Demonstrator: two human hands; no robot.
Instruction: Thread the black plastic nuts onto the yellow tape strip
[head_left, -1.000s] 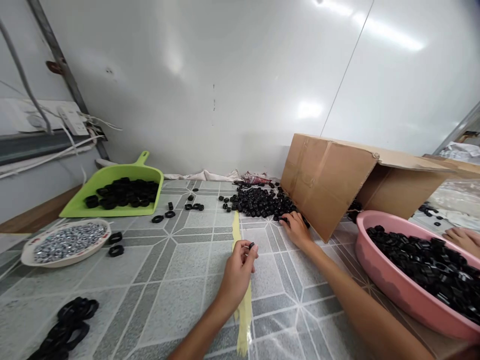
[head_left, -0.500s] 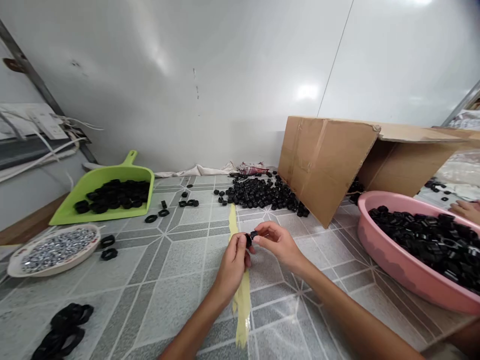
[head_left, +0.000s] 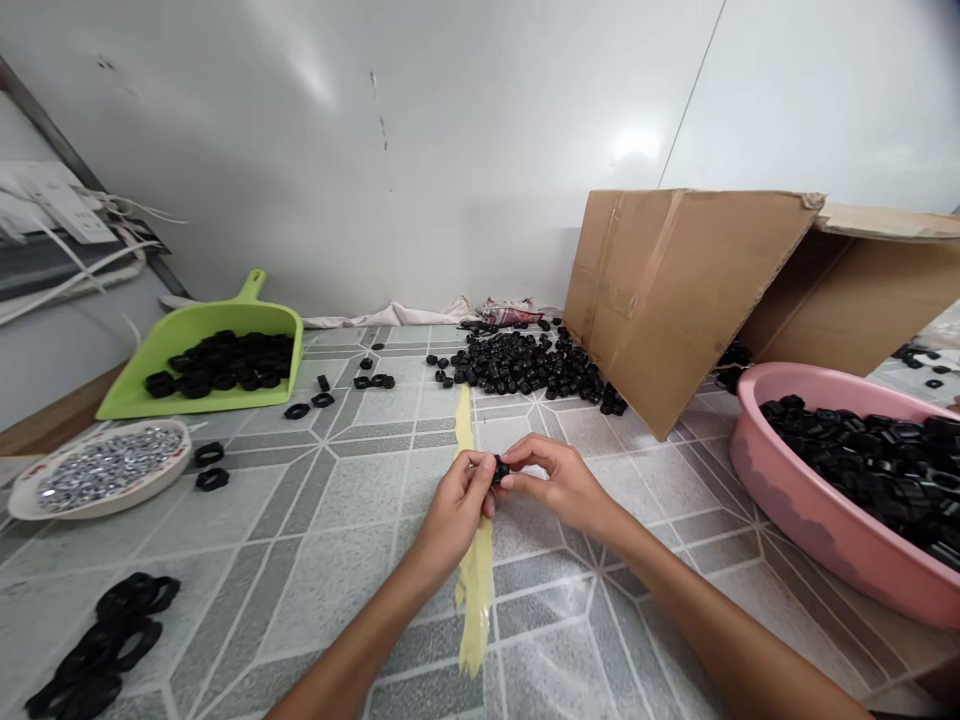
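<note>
Above the tiled floor, my left hand (head_left: 456,492) is closed on a small black plastic ring (head_left: 500,468), thumb on top. My right hand (head_left: 561,482) meets it from the other side, thumb and forefinger pinched at the ring's edge. Whether a separate small piece sits between those right fingertips is hidden. Beyond the hands lies a heap of small black pieces (head_left: 517,362). A white plate (head_left: 30,500) of small shiny metal pieces (head_left: 112,468) stands at the left, with two black rings (head_left: 212,479) beside it.
A green dustpan (head_left: 127,395) holds black rings. More rings (head_left: 112,640) lie at the lower left. To the right are a tilted cardboard box (head_left: 637,290) and a pink basin (head_left: 817,520) full of black parts. Yellow tape (head_left: 474,600) runs along the floor.
My right fingertips have come closer to the ring; the small dark piece visible in them before no longer shows apart from it. The view has shifted slightly, and another person's hand has left the right edge.
</note>
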